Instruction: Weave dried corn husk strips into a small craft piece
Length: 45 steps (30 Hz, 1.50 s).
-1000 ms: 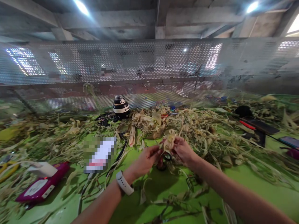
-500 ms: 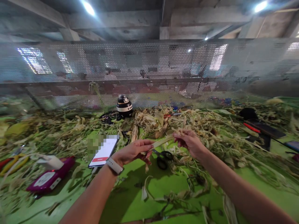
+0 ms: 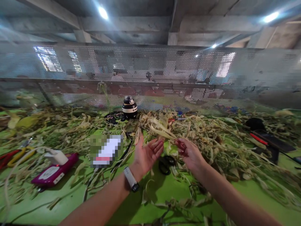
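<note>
My right hand (image 3: 191, 153) pinches the end of a pale, dry husk strip (image 3: 162, 129), which stretches up and left over the heap. Palm up and fingers spread, my left hand (image 3: 148, 155) is just left of it and holds nothing; a light watch band is on that wrist. Below and between the hands, black-handled scissors (image 3: 166, 164) lie on the green tabletop (image 3: 131, 204), their blades hidden. Behind the hands rises a heap of dried husk strips (image 3: 209, 131), tan and greenish.
A phone (image 3: 108, 150) with a cable lies left of my left hand. Further left are a purple power box (image 3: 55, 172) with a white plug (image 3: 56, 156) and yellow-handled pliers (image 3: 22, 157). A black jar (image 3: 129, 108) stands before the perforated metal screen (image 3: 150, 69).
My left hand has let go of the husk strip and turned palm up, opening. The strip now swings out to the left from my right hand. The view has shifted slightly.
</note>
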Tool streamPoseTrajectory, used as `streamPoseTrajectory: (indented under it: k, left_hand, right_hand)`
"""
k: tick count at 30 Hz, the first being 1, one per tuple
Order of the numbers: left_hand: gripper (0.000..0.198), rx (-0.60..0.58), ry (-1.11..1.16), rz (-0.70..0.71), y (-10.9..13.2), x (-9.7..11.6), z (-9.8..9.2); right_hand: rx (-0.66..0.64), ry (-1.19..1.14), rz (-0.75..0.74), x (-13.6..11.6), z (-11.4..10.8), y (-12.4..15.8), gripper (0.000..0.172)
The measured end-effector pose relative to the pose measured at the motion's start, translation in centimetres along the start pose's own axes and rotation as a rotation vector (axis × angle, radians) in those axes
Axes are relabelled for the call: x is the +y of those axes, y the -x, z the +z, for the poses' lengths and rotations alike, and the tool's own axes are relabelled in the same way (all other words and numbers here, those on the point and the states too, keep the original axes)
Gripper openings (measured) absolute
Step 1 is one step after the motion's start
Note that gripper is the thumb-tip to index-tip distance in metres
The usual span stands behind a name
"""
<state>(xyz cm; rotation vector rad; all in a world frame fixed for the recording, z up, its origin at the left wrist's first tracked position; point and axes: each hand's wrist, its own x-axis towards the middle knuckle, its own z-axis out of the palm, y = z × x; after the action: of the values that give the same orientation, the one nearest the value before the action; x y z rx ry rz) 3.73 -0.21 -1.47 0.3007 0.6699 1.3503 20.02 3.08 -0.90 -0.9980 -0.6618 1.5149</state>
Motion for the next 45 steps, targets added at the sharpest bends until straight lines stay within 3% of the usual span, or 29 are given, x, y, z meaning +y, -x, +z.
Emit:
streamPoseTrajectory:
  k: [2, 4, 8, 15, 19, 24, 26, 29, 32, 37, 39, 42, 45]
  left_hand:
    - [0.033, 0.008, -0.1, -0.064, 0.3, -1.5, 0.1]
    - [0.021, -0.093, -0.266, -0.098, 0.6, -2.7, 0.0]
    - [0.029, -0.216, -0.312, -0.023, 1.0, -4.2, -0.3]
    - [0.024, -0.093, -0.045, -0.009, 0.9, -4.8, 0.1]
    - [0.015, -0.112, 0.077, -0.034, 0.9, -5.0, 0.4]
    - [0.007, -0.119, 0.09, -0.042, 1.3, -3.8, 0.9]
    - [0.009, -0.073, 0.05, -0.035, 1.3, -2.9, 0.9]
    - [0.013, 0.0, 0.008, 0.072, 1.1, -1.7, 0.7]
    - [0.009, -0.038, -0.186, 0.024, 1.2, -1.3, 0.5]
    - [0.02, -0.211, -0.405, -0.132, 1.9, -1.7, 0.3]
    - [0.022, -0.306, -0.494, -0.215, 2.2, -1.6, 0.2]
    - [0.021, -0.383, -0.547, -0.271, 2.3, -1.3, 0.1]
    - [0.021, -0.347, -0.554, -0.251, 2.2, -1.1, 0.0]
  right_hand:
    - [0.005, -0.008, -0.025, 0.3, 0.1, 0.0, 0.017]
    - [-0.02, 0.049, -0.057, 0.9, 0.3, 0.3, 0.024]
    - [-0.103, 0.222, -0.208, 2.8, 0.6, 1.4, 0.029]
    - [-0.289, 0.47, -0.461, 3.9, 0.5, 2.5, 0.02]
    - [-0.287, 0.555, -0.613, 4.2, 0.5, 2.1, 0.014]
    - [-0.393, 0.82, -0.9, 3.8, -0.1, 2.5, 0.016]
    - [-0.417, 0.881, -0.932, 3.0, -0.3, 2.7, 0.019]
    - [-0.313, 0.894, -0.845, 1.7, -0.5, 2.6, 0.021]
    - [-0.255, 0.811, -0.656, 1.1, -0.2, 2.0, 0.028]
    - [-0.517, 0.434, 0.02, 1.7, 0.8, 2.2, 0.042]
    - [-0.553, 0.307, 0.194, 1.5, 1.0, 2.5, 0.039]
    - [-0.531, 0.214, 0.273, 1.0, 1.2, 2.8, 0.034]
    - [-0.45, 0.137, 0.293, 0.7, 1.4, 3.0, 0.036]
